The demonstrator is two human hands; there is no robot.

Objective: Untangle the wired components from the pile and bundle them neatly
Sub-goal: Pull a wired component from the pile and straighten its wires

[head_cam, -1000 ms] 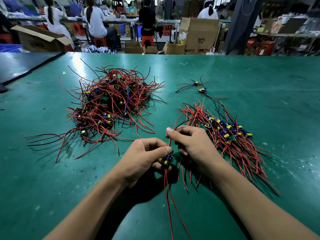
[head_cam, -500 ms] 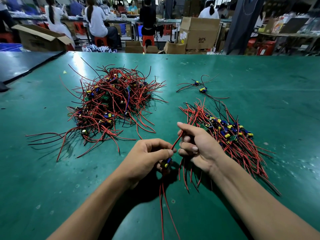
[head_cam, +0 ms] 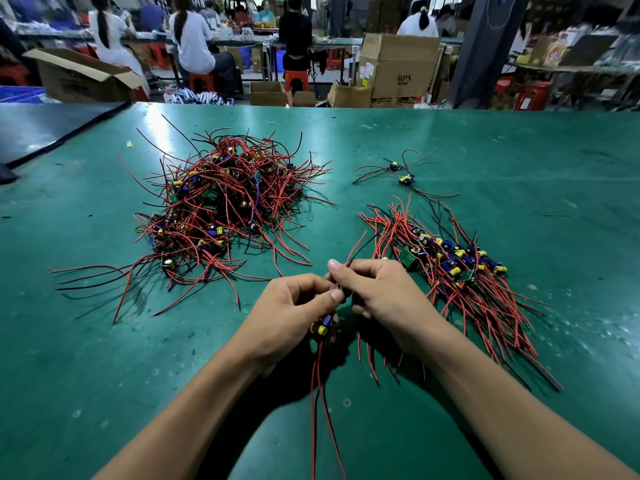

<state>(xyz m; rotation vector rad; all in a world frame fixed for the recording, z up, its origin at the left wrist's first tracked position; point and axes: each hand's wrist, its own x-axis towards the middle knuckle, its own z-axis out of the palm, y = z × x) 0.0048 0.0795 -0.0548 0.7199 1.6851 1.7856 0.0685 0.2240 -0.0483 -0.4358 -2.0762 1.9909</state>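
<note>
Since half a second ago the right hand [head_cam: 384,294] has slid left towards the left hand [head_cam: 291,306], so the two now sit close together where a gap lay between them; the thin red and black lead wires [head_cam: 356,242] now poke up past its fingertips. The right hand's thumb and curled fingers pinch those lead wires; the left hand's fingers are curled round a small wired component with a blue and a yellow cylinder [head_cam: 323,326], held just above the green table mat [head_cam: 519,150], near the person and between the two heaps; two long red tail wires [head_cam: 317,393] hang from it and are cut off by the bottom edge.

A tangled pile of red and black wired components [head_cam: 225,209] lies to the left and further off; a neat row of sorted wired components [head_cam: 450,265] lies to the right, with two loose wired components [head_cam: 401,173] beyond it; the right hand and forearm lie over the row's nearest wire ends and hide them.

The left palm covers most of the held component, so its board cannot be made out; a brown cardboard box [head_cam: 398,64] and seated people [head_cam: 194,39] with their backs turned are blurred behind the table.

The pile, the row and the loose pair lie as they did before.
</note>
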